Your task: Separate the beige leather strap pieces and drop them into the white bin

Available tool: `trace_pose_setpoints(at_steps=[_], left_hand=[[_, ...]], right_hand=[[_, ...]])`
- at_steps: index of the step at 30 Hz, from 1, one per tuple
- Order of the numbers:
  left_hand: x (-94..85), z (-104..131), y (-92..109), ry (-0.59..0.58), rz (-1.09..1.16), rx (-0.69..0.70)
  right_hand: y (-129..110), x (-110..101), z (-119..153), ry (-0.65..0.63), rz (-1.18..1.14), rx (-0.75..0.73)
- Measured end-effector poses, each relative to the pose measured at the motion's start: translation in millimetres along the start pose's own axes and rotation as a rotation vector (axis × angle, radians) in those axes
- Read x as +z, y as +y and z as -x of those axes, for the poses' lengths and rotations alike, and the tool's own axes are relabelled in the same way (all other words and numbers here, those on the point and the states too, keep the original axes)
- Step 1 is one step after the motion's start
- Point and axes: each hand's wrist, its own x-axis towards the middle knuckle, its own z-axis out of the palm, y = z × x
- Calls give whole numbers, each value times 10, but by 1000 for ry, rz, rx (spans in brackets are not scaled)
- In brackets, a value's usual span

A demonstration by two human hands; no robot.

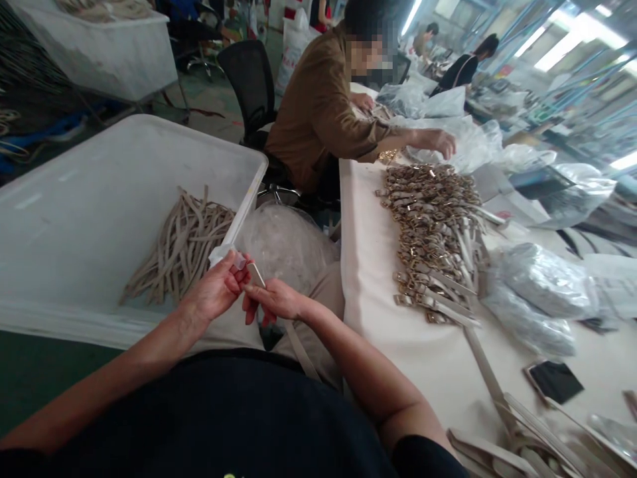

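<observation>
My left hand [215,287] pinches a crumpled white scrap [223,254], cloth or thin plastic; which one I cannot tell. My right hand [279,300] is closed on a beige strap [255,275], whose rounded end sticks up between my hands. The strap's tail hangs below the right hand across my lap. Both hands meet over my lap, beside the corner of a white plastic bin [249,169]. A heap of loose beige straps [182,249] lies inside that bin.
On the right, a cloth-covered table [365,265] bears many buckled straps [430,232], plastic-wrapped packs [542,282], a phone [554,381] and more straps [517,438] near me. A co-worker in a brown shirt [318,99] sits ahead, reaching over the table. A clear plastic bag [286,242] stands beyond my hands.
</observation>
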Motion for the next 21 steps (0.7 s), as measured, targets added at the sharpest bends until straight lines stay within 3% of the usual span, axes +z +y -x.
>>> trace_pose_setpoints(at_steps=[6,12,15,18,21], left_hand=[[-38,-6,-101,-44,-96,-3],[-246,-13,-242,-316,-319,-64],[-294,-60,-89,-172,-207,33],[-317,-105,176,85,32,165],[-315,-72,255,175,137,151]], right_hand=[[-13,-4,-15,-28,-29,36],[-7,-43,-86,-127,-159,96],[-38,-136,-18,-76,-70,3],[-143,-238,111,111,43,-126],[-288,-238,102,279,148,-146]])
